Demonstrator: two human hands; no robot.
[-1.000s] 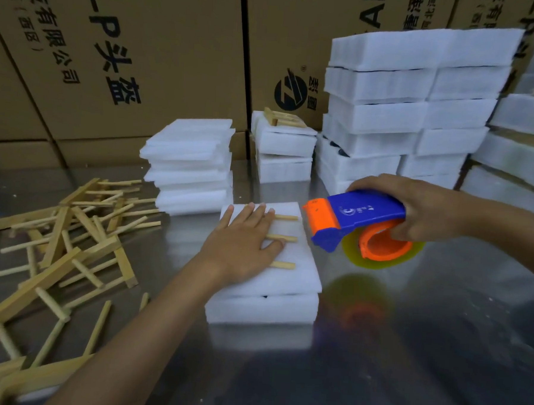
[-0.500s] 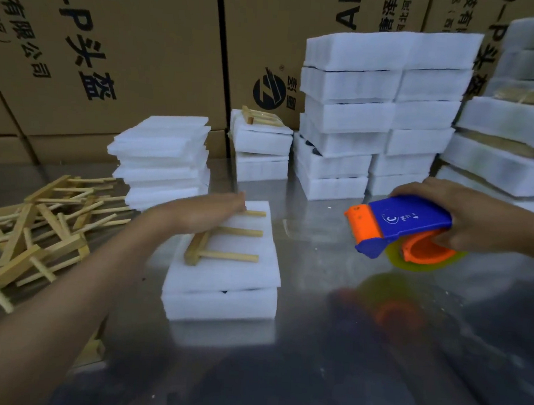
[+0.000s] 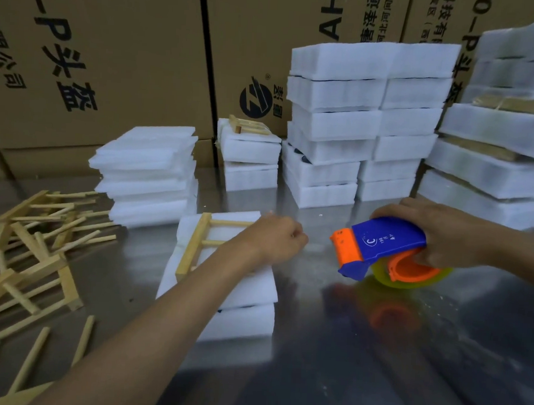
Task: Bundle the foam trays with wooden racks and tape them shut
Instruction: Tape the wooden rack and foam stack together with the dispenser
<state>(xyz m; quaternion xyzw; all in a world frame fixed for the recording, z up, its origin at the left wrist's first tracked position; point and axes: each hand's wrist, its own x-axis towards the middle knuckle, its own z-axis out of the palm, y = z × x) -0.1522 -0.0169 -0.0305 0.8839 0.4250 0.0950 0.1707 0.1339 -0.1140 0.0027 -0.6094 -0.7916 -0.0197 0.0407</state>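
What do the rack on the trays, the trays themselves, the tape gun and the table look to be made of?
Rack: pale unfinished wood, matte. Trays: white foam, soft-looking with a fuzzy matte surface. Tape gun: glossy moulded plastic, blue and orange; its roll looks translucent yellowish. Table: probably brushed steel, since it mirrors the gun's colours.

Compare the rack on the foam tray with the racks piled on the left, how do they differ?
The rack lies flat and alone, squared on the front foam tray, partly under the left hand. The piled racks lie tangled at mixed angles on the table, with loose sticks among them, untouched. Both are pale wood with crossbars.
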